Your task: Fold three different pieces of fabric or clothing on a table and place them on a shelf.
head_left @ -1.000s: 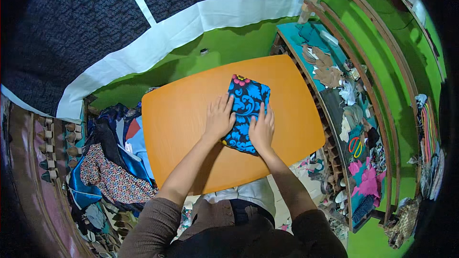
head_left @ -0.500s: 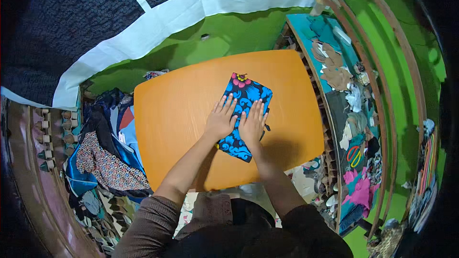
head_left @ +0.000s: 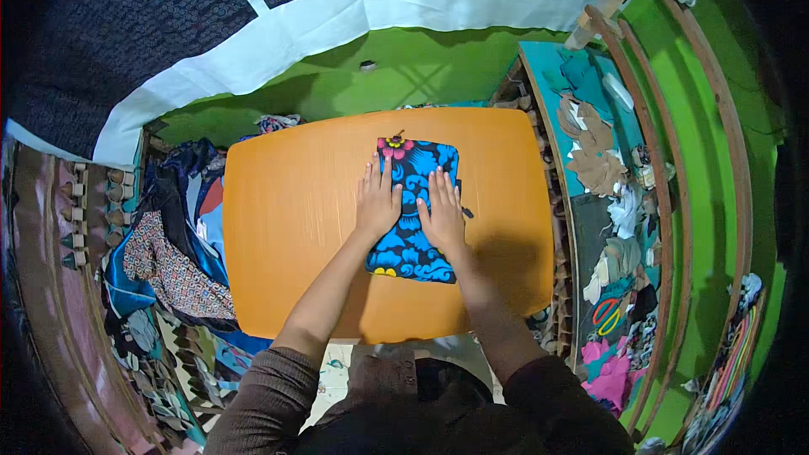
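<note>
A flat fabric pouch, black with blue leaf shapes and pink and yellow flowers, lies on the orange table. A small metal-coloured bit sticks out at its far edge, and a dark tab juts from its right side. My left hand rests flat along the pouch's left edge, fingers stretched away from me. On the right half, my right hand presses flat with its fingers extended and thumb apart. Part of the pattern is hidden under both hands.
Left of the table is a heap of clothes and cloth. A bench along the right holds leather-like scraps and scissors with red and yellow handles. Wooden rails run beside the green wall.
The pouch has turned on the table, its far end swinging left, so it lies straighter before me. Both hands have stayed flat on it. The whole view has shifted slightly.
</note>
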The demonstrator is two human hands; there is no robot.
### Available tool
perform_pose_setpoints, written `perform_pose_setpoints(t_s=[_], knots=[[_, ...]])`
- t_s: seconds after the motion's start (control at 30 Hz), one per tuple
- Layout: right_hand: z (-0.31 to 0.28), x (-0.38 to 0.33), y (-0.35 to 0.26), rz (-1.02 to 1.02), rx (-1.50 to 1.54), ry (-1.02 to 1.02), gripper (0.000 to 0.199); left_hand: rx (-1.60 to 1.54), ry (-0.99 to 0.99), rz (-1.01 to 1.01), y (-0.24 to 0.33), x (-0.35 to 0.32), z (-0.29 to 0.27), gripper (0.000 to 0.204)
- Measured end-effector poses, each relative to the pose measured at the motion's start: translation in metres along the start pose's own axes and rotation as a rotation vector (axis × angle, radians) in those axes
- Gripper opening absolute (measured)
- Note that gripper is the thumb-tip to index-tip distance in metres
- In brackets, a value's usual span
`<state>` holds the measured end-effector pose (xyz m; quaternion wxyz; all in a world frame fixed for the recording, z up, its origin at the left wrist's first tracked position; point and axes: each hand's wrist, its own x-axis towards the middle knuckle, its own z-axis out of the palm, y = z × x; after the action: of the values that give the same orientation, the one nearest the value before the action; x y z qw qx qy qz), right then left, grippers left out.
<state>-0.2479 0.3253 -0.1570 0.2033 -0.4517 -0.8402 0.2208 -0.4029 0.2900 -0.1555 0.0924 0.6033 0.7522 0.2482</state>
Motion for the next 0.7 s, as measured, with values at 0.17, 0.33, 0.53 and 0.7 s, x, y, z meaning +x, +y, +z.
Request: perform_pose_setpoints(t_s=[0.17, 0.33, 0.53, 0.7], knots=[[-0.015, -0.010, 0.000, -0.033, -0.107, -0.025, 0.060, -0.326, 0.137, -0.184, -0.002, -0.018, -0.003, 0.057], [-0.022, -0.059, -0.003, 0.495, 0.744, -0.014, 0.066, -0.706, -0.038, -0.483, 0.002, -0.064, -0.017, 0.057], [-0.027, -0.042, 0.008, 0.604, 0.913, -0.096, 0.089, -0.862, -0.158, -0.635, 0.006, -0.061, -0.034, 0.055], [-0.050, -0.059, 0.020, 0.752, 1.057, -0.225, 0.026, -1.208, -0.458, -0.868, 0.034, -0.063, -0.047, 0.061]])
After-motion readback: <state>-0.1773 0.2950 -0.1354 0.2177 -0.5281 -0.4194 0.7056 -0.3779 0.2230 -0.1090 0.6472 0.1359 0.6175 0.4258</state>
